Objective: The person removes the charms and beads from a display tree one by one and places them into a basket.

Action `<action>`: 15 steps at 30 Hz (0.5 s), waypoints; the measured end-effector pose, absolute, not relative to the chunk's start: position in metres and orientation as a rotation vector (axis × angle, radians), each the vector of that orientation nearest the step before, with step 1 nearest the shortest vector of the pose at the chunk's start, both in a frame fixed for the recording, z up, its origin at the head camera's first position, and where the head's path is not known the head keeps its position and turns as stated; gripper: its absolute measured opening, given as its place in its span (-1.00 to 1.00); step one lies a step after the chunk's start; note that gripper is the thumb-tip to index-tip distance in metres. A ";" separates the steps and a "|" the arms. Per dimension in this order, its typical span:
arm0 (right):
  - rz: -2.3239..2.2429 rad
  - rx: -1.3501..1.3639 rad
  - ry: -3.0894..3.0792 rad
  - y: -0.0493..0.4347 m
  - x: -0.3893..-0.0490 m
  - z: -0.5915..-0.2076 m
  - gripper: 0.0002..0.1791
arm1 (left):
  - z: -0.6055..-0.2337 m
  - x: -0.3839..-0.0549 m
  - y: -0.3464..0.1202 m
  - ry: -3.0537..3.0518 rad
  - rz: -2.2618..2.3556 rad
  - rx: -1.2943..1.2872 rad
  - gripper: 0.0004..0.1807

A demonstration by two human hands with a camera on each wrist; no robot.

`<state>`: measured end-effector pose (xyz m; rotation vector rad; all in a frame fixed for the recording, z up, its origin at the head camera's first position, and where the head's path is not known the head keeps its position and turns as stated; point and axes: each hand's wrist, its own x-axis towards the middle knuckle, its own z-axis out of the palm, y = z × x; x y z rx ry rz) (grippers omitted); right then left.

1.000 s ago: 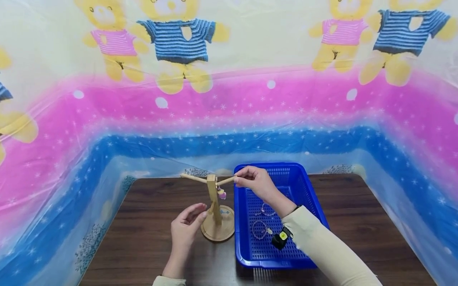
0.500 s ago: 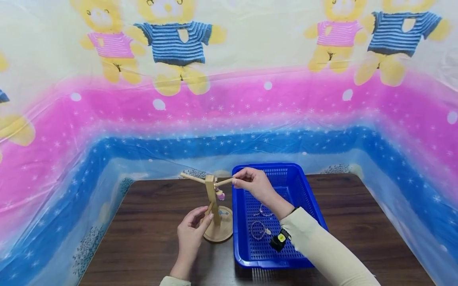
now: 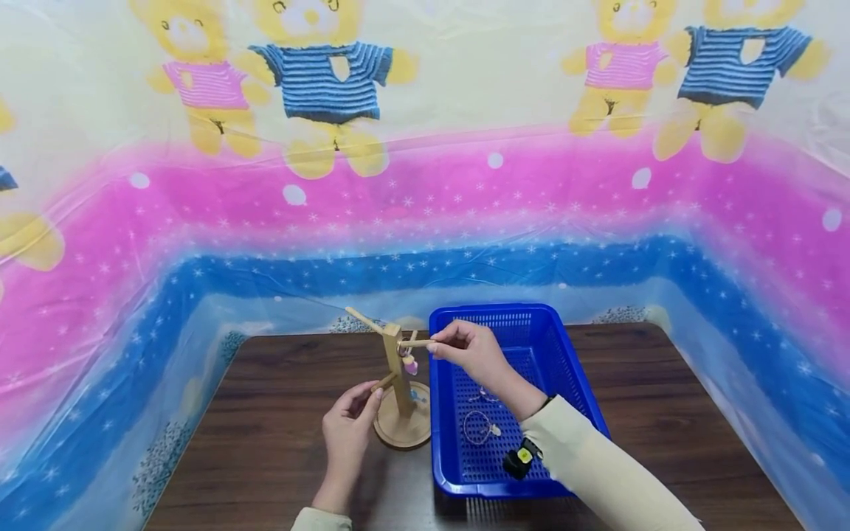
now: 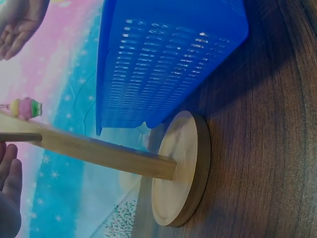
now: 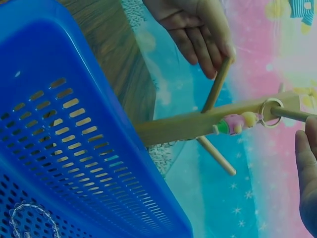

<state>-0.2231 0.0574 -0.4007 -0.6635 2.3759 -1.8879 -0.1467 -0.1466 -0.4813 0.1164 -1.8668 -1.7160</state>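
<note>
A wooden peg stand (image 3: 399, 380) with a round base stands upright on the table, left of the blue basket. My right hand (image 3: 474, 358) pinches the tip of its upper right peg between thumb and fingers. Lower down, my left hand (image 3: 348, 420) pinches the end of a lower peg (image 5: 218, 84) on the near left side. A keychain (image 5: 235, 123) with a small pink, yellow and green figure hangs by its metal ring (image 5: 271, 113) on the peg that my right hand holds, close to the post. The left wrist view cuts off most of the left hand.
The blue perforated basket (image 3: 440, 461) sits close to the stand's right side. Inside lie beaded bracelets (image 3: 476, 429), one with a pale charm, partly under the right forearm. Behind the wooden table (image 3: 252, 435) hangs a bear-print curtain (image 3: 398, 265).
The stand has turned: its upper right peg has swung nearer to me and its upper left peg farther away. My left hand has taken hold of the lower peg.
</note>
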 end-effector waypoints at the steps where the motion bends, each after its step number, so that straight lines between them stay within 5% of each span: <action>1: -1.890 -0.677 2.370 0.056 -0.222 -0.401 -0.85 | -0.481 -0.148 -0.148 -1.859 -1.720 0.122 -0.85; 15: -1.912 -0.870 2.271 0.038 -0.207 -0.403 -0.88 | -0.483 -0.167 -0.158 -1.706 -1.878 0.305 -0.76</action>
